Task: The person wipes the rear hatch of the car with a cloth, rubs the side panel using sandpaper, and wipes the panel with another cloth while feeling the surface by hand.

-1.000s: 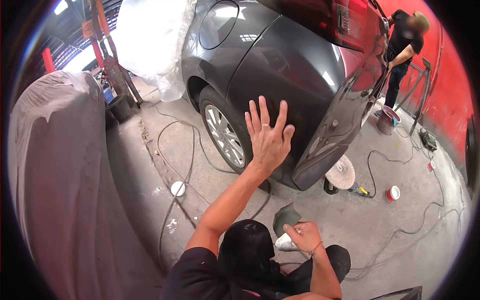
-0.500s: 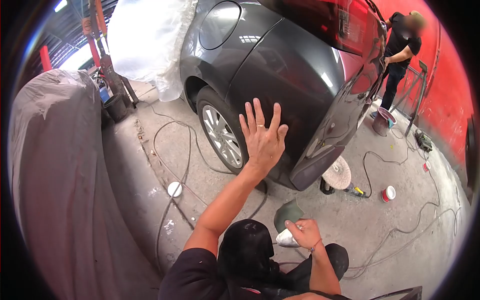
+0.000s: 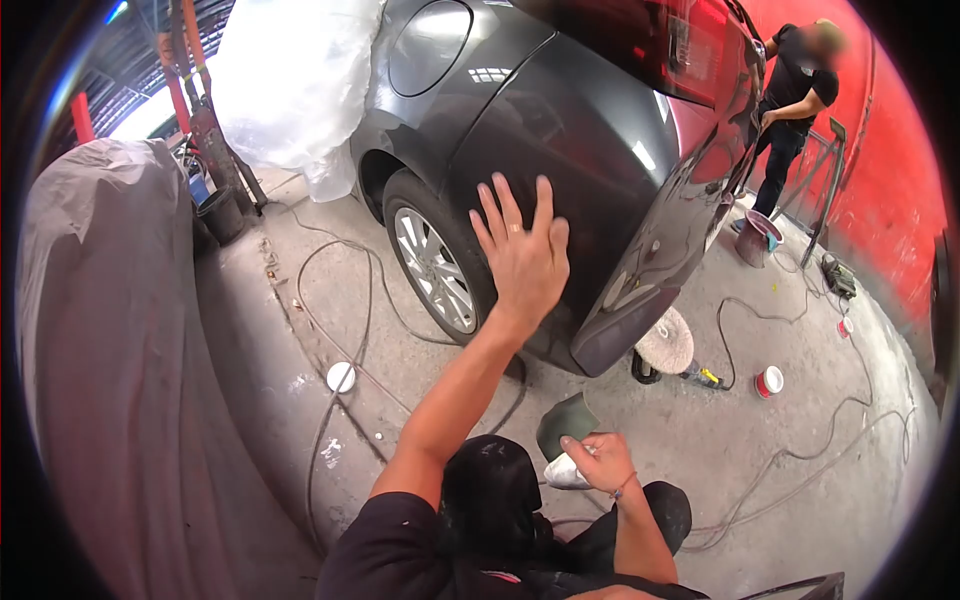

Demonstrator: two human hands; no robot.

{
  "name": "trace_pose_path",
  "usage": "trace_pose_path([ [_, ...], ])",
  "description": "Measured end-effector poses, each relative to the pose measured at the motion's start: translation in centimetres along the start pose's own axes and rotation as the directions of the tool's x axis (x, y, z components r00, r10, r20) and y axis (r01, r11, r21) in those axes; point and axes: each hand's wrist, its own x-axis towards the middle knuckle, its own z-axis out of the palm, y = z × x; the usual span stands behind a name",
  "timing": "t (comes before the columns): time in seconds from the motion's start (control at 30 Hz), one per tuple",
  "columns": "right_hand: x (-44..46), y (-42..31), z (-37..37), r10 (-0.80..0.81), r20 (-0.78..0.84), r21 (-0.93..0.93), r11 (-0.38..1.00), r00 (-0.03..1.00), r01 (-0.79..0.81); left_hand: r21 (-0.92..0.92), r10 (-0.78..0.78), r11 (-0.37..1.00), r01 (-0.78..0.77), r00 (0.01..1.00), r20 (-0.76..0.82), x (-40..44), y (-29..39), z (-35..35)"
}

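My left hand (image 3: pixel 526 262) lies spread, palm toward the dark grey rear bumper (image 3: pixel 590 165) of a car, behind the rear wheel (image 3: pixel 434 268). It holds nothing and appears to rest on the painted surface; its fingertips are slightly blurred. Low in front of me, my right hand (image 3: pixel 603 462) is closed on a dark green sheet of sandpaper (image 3: pixel 566 425) and a bunched white cloth (image 3: pixel 566 474). Its thumb presses over the sheet. Part of the cloth is hidden by the fingers.
A polisher with a round fleece pad (image 3: pixel 666 342) stands under the bumper, near a red-and-white tub (image 3: pixel 769 381). Cables (image 3: pixel 370 300) cross the floor. A covered shape (image 3: pixel 110 330) is on the left. A person (image 3: pixel 800 100) works by the car's rear, near a bucket (image 3: pixel 754 240).
My left hand has slid slightly up the bumper, fingers still spread. My right hand keeps hold of the sandpaper and cloth. The view has shifted a little.
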Motion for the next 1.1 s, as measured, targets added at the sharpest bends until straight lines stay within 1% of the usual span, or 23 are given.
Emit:
trace_pose_path([
  [0.07, 0.2, 0.2, 0.1, -0.024, -0.038, -0.028, 0.999, 0.999, 0.023, 0.027, 0.047, 0.998, -0.049, 0.997, 0.062, -3.0, -0.4, 0.2],
  [0.1, 0.3, 0.5, 0.2, -0.026, -0.042, -0.026, 0.999, 0.999, 0.025, 0.026, 0.051, 0.998, -0.053, 0.997, 0.06, -3.4, -0.4, 0.2],
  [0.2, 0.6, 1.0, 0.2, -0.03, -0.031, -0.055, 0.998, 0.999, 0.028, -0.029, 0.0, 1.0, 0.002, 0.997, 0.081, -2.7, 0.0, 0.2],
  [0.3, 0.3, 0.7, 0.1, 0.032, -0.025, -0.012, 0.999, 0.999, -0.033, -0.068, -0.021, 0.997, 0.025, 0.999, 0.05, -1.0, 0.0, 0.6],
  [0.37, 0.4, 0.6, 0.1, -0.047, -0.046, 0.015, 0.999, 0.998, 0.048, -0.081, -0.033, 0.996, 0.037, 0.998, 0.043, -0.7, 0.0, 1.0],
  [0.4, 0.4, 0.5, 0.1, -0.044, -0.046, 0.015, 0.999, 0.998, 0.045, -0.061, -0.071, 0.995, 0.075, 0.996, 0.057, -0.4, 0.0, 1.2],
  [0.47, 0.4, 0.4, -0.2, 0.024, -0.008, -0.004, 1.0, 1.0, -0.024, -0.053, -0.109, 0.992, 0.113, 0.991, 0.072, 1.6, 0.2, 1.6],
  [0.53, 0.6, 0.7, -0.2, 0.028, -0.014, -0.025, 0.999, 1.0, -0.029, -0.322, -0.297, 0.902, 0.288, 0.955, 0.02, 5.3, -0.1, 1.5],
  [0.57, 0.6, 0.9, -0.2, 0.027, -0.008, -0.047, 0.999, 1.0, -0.027, -0.326, -0.303, 0.898, 0.295, 0.953, 0.027, 4.9, -0.4, 1.8],
  [0.6, 0.3, 1.1, -0.2, 0.038, -0.001, -0.051, 0.998, 0.999, -0.037, -0.298, -0.198, 0.937, 0.181, 0.98, -0.026, 3.9, -0.9, 2.1],
  [0.63, 0.6, 1.3, -0.2, 0.029, -0.042, -0.007, 1.0, 0.999, -0.029, -0.262, -0.081, 0.963, 0.055, 0.993, -0.088, 3.4, -1.6, 2.3],
  [0.67, 1.0, 1.5, -0.2, 0.02, -0.079, 0.033, 0.999, 0.997, -0.018, -0.245, 0.018, 0.969, -0.032, 0.998, -0.062, 1.5, -2.3, 1.9],
  [0.73, 1.5, 2.1, -0.5, 0.043, -0.068, 0.046, 0.998, 0.997, -0.04, -0.23, 0.169, 0.962, -0.145, 0.982, 0.088, -3.3, -3.6, 1.1],
  [0.77, 2.0, 2.5, -0.7, 0.064, -0.073, 0.07, 0.996, 0.995, -0.059, -0.212, 0.224, 0.958, -0.193, 0.965, 0.136, -6.6, -5.0, 1.7],
  [0.8, 2.5, 3.3, -0.9, 0.061, -0.061, 0.045, 0.997, 0.996, -0.058, -0.198, 0.272, 0.952, -0.235, 0.944, 0.186, -9.6, -6.0, 1.9],
  [0.87, 3.0, 5.1, -0.8, 0.153, 0.022, 0.342, 0.927, 0.988, -0.151, -0.159, 0.271, 0.961, -0.225, 0.871, 0.409, -13.4, -7.2, -0.5],
  [0.9, 2.8, 5.5, -1.0, 0.158, 0.033, 0.317, 0.935, 0.987, -0.16, -0.159, 0.247, 0.967, -0.199, 0.882, 0.402, -15.3, -7.5, -1.6],
  [0.93, 2.8, 5.7, -1.1, 0.113, 0.074, 0.458, 0.879, 0.991, -0.135, -0.275, 0.032, 0.948, 0.157, 0.816, 0.576, -16.9, -7.9, -2.6],
  [0.97, 3.2, 5.2, -1.2, 0.059, 0.102, 0.596, 0.796, 0.993, -0.109, -0.311, -0.112, 0.813, 0.493, 0.656, 0.746, -17.9, -8.4, -3.3],
  [1.0, 3.3, 4.4, -1.5, 0.061, 0.106, 0.583, 0.805, 0.993, -0.111, -0.258, -0.175, 0.581, 0.772, 0.428, 0.887, -18.8, -8.8, -3.8],
  [1.03, 3.5, 2.5, -2.0, 0.082, 0.286, 0.499, 0.838, 0.955, -0.221, -0.265, -0.182, 0.567, 0.78, 0.432, 0.883, -19.4, -9.1, -4.2],
  [1.07, 4.1, 1.0, -2.0, 0.113, 0.458, 0.391, 0.865, 0.882, -0.314, -0.337, 0.056, 0.337, 0.879, 0.339, 0.939, -19.9, -9.5, -4.6],
  [1.1, 4.9, 0.4, -1.6, 0.115, 0.469, 0.366, 0.877, 0.876, -0.312, -0.335, 0.309, 0.084, 0.938, 0.295, 0.904, -20.1, -9.7, -4.8],
])
